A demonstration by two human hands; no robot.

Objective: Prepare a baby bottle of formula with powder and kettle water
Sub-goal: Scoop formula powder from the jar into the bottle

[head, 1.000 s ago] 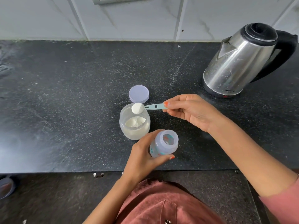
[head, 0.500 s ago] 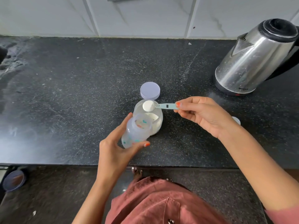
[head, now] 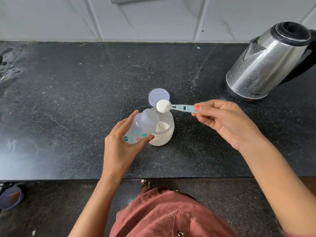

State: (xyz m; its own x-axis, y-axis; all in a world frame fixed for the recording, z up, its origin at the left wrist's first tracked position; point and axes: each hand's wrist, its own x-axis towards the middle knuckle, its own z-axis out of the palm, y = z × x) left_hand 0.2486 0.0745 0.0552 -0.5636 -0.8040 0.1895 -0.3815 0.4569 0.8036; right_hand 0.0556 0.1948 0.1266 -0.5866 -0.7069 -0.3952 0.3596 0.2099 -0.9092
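The baby bottle (head: 142, 127) is off the worktop (head: 68, 100), held tilted with its open, threaded mouth pointing up and to the right, over the near-left rim of the jar (head: 166, 134). It is translucent, with small teal and red prints low on its body. The left hand (head: 119, 146) holds it from below. The grip is wrapped round the lower body, the thumb lies across the near side and the fingers lie behind. Just beyond the bottle's mouth, and apart from it, hangs the bowl of the scoop (head: 181, 107), heaped with white powder (head: 163, 105). The bowl sits above the far rim of the jar. The right hand (head: 225, 120) holds the scoop level by the far end of its pale teal handle, its grip a narrow pinch of thumb against curled fingers. The jar stands upright and open on the worktop, clear-walled, with more white powder inside. Its round lilac lid (head: 159, 98) lies flat on the worktop just behind it, partly covered by the scoop's bowl. Well apart, at the far right, a steel kettle (head: 266, 64) with a black lid and handle stands on the dark speckled stone. Pale tiles form the wall (head: 153, 17) behind. At the near edge a rust-red garment (head: 162, 216) shows below the arms.
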